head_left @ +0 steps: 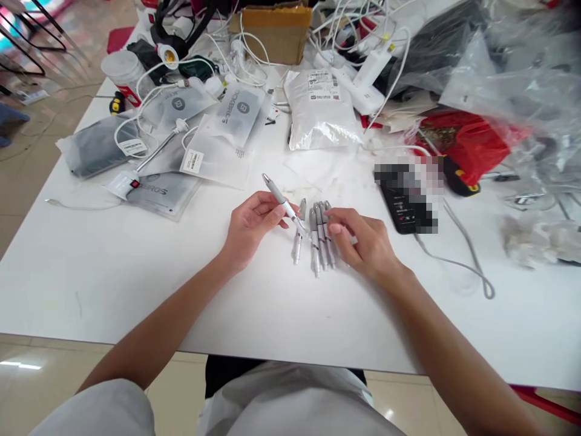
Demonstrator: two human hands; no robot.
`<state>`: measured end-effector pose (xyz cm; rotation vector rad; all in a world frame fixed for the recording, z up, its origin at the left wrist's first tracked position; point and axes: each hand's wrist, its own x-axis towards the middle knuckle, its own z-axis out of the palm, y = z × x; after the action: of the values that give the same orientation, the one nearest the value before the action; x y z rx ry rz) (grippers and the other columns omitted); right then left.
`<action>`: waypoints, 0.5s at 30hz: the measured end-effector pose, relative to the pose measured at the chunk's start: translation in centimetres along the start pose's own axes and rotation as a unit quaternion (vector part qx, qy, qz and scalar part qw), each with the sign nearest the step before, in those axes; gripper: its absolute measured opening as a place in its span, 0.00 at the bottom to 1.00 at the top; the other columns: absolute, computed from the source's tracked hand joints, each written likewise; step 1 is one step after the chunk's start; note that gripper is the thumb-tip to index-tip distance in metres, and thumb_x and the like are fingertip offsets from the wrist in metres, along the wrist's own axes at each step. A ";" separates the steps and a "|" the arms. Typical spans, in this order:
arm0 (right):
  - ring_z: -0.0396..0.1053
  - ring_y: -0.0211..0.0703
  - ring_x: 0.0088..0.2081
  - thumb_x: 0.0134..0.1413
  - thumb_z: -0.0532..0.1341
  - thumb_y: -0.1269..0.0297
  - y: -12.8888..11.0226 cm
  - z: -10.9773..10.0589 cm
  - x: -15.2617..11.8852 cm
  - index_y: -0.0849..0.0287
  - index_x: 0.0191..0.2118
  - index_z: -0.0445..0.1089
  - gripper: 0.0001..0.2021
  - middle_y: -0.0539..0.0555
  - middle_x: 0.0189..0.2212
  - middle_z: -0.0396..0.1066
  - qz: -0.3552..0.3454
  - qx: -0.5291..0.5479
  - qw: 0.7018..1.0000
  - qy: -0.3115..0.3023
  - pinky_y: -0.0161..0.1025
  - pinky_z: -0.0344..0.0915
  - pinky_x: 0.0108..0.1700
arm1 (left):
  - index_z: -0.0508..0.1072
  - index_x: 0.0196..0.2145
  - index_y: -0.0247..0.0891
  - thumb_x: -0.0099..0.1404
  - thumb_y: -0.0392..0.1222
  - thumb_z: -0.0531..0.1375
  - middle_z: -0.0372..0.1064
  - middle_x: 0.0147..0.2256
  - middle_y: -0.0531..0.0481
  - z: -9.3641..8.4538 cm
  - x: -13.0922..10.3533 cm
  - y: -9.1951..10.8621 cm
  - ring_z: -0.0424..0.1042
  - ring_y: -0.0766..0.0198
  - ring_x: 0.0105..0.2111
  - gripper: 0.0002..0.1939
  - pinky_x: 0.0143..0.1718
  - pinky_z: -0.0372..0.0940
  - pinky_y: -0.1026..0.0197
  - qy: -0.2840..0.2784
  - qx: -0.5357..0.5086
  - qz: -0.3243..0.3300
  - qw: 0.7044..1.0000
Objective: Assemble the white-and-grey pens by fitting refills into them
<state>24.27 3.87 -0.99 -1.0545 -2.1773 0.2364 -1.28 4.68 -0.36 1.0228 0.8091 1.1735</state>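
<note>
Between the thumb and fingers of my left hand (256,224) is a grey and white pen (278,195), tilted with its grey end up and to the left. Below it, a separate pen (298,245) lies on the white table (227,309). Several similar pens (316,242) lie side by side just to the right, grey ends away from me. My right hand (358,239) is at the right edge of this row, its thumb and index finger bent close together by the pens. Its fingertips touch or nearly touch the rightmost pen.
A black phone-like device (399,203), partly pixelated, lies right of my right hand with a grey cable (467,242). Frosted packets (167,194) are at the left, a white plastic parcel (322,115) beyond the pens. A cardboard box (276,33), white cables and red and clear bags (481,142) crowd the back.
</note>
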 end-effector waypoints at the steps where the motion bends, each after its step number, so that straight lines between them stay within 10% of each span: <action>1: 0.71 0.39 0.28 0.78 0.56 0.58 -0.5 0.2 0.1 0.59 0.54 0.70 0.11 0.51 0.32 0.77 -0.007 0.023 1.000 -0.005 0.37 0.67 0.32 | 0.77 0.43 0.39 0.69 0.50 0.72 0.84 0.45 0.43 0.0 -0.1 0.0 0.82 0.56 0.47 0.14 0.43 0.73 0.59 -0.008 0.000 -0.007 1.000; 15: 0.61 0.36 0.21 0.76 0.57 0.69 -2.0 1.4 -0.3 0.60 0.56 0.66 0.08 0.48 0.28 0.71 -0.026 0.023 0.999 -0.025 0.37 0.60 0.26 | 0.81 0.59 0.45 0.75 0.51 0.67 0.80 0.58 0.41 -0.1 -0.3 -0.4 0.77 0.50 0.61 0.18 0.58 0.70 0.52 -0.082 -0.022 -0.051 0.995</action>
<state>22.21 2.57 -1.32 -0.9741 -2.2304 0.2915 -1.30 4.42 -0.73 1.0150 0.6952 1.0018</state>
